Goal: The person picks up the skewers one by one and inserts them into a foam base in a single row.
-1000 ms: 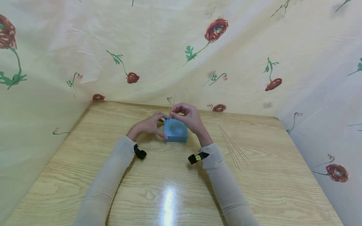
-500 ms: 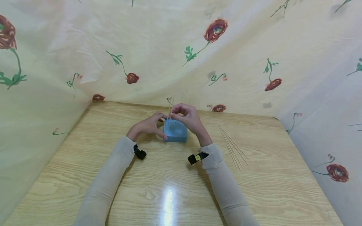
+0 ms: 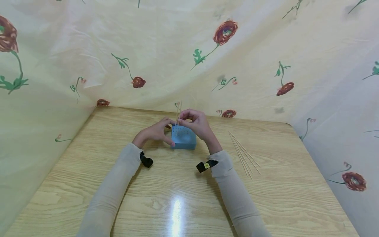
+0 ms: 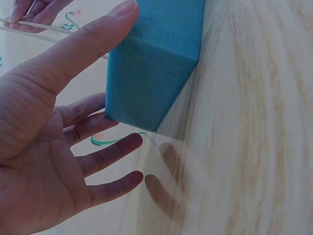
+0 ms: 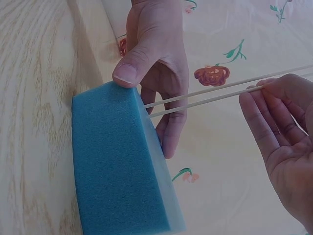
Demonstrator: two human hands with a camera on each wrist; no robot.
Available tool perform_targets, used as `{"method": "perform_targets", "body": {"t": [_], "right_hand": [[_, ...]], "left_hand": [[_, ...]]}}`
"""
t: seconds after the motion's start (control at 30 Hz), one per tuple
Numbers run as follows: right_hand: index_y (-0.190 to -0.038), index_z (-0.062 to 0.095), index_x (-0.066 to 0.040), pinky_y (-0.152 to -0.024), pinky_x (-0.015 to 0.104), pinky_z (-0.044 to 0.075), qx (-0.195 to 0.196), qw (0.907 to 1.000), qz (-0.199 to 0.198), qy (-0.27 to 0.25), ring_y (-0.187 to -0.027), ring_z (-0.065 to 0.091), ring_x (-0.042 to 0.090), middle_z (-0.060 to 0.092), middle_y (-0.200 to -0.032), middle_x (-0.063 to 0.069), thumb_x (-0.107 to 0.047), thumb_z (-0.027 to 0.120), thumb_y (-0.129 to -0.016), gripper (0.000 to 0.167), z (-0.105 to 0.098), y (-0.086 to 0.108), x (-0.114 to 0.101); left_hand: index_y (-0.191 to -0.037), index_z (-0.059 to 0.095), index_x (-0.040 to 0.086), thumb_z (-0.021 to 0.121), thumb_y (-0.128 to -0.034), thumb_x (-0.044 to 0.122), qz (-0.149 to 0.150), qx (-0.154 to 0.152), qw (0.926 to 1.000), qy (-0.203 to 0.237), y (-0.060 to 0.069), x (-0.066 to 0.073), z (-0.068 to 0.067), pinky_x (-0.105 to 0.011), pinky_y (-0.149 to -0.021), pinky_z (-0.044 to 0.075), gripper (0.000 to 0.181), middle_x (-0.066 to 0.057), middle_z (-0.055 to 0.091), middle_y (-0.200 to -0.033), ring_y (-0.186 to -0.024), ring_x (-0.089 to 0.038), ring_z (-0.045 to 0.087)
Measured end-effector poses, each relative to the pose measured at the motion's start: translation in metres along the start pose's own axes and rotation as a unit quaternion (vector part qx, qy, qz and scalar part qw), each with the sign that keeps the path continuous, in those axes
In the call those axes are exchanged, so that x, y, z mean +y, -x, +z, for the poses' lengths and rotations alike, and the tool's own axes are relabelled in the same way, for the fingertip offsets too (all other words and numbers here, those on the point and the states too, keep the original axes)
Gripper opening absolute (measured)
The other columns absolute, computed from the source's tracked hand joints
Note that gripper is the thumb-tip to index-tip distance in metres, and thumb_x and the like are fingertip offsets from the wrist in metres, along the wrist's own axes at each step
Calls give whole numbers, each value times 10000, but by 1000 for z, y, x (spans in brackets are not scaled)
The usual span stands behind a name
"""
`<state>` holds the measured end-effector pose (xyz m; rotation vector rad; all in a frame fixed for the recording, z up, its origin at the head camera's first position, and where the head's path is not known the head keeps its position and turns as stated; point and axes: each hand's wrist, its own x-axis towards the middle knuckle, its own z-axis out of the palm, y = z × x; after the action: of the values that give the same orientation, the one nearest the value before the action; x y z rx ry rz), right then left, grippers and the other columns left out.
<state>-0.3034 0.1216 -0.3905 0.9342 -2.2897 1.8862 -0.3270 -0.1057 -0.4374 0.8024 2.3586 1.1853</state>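
Note:
A blue foam block (image 3: 185, 137) with rows of small holes in its top stands on the table. My left hand (image 3: 155, 131) grips its left end, thumb on the near edge and a finger at the far side; the other fingers (image 4: 110, 155) spread free beside it. Two thin wooden skewers rise from the block close together. Thumb and fingertips of my right hand (image 3: 197, 124) pinch one skewer (image 5: 205, 102) partway up, above the block. The other skewer (image 5: 205, 90) stands untouched behind it. In the right wrist view, both lower ends meet the block's top.
Several loose skewers (image 3: 242, 153) lie fanned out on the wooden table (image 3: 296, 184), right of my right forearm. A flowered cloth (image 3: 165, 59) hangs around the table's back and sides. Black wrist cameras (image 3: 146, 160) are strapped over both sleeves.
The right hand and its pinched skewer have dropped very slightly toward the block. The left hand, the block and the loose skewers stay as they were.

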Motion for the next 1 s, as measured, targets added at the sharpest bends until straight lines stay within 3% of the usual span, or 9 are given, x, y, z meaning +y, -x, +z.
{"method": "perform_targets", "body": {"t": [1.0], "right_hand": [[-1002, 705, 50, -798, 301, 620, -28, 9999, 151, 60, -844, 701, 164, 704, -952, 150, -29, 714, -939, 101, 1, 0, -2]], "left_hand": [[-1490, 415, 96, 924, -757, 240, -15, 15, 10000, -16, -1, -2, 1, -524, -1208, 341, 904, -105, 349, -1498, -1435, -372, 356]]}}
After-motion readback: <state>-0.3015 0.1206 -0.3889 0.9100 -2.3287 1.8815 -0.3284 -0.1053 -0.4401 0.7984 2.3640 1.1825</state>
